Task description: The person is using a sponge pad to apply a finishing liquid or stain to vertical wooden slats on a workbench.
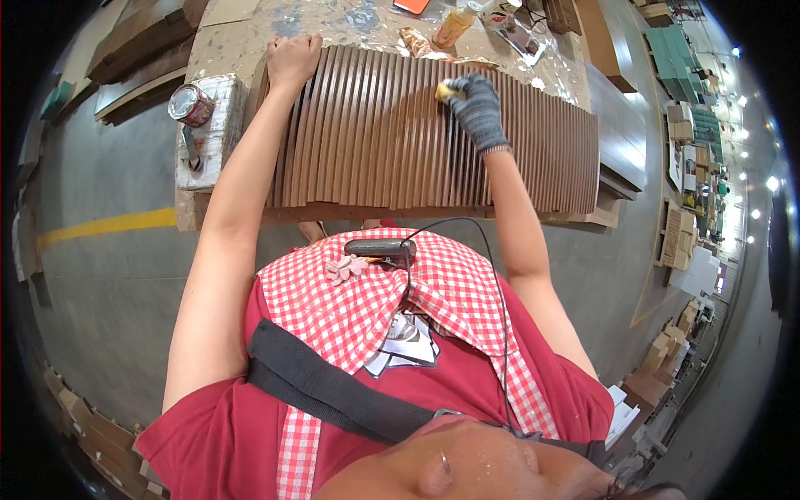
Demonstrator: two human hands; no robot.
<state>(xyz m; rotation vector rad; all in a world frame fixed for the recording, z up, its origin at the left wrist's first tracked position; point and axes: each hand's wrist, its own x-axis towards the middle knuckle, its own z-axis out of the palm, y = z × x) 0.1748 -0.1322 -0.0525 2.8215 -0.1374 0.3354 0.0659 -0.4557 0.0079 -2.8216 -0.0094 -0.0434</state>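
One row of many brown wooden slats [400,133], too many to count exactly; one yellow sponge [447,89]; one grey knitted glove [482,112]; one opened red tin can [190,104]; one amber plastic bottle [456,25]; one table [208,50].

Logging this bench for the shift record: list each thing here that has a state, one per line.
left hand: bare, pressed flat on the far edge of the strips.
right hand: in a grey glove, closed on the yellow pad.
yellow pad: held against the strips.
brown wooden strips: laid side by side in a row, overlapping.
tin can: lid on, lying tilted on the white block.
amber bottle: lying on the bench.
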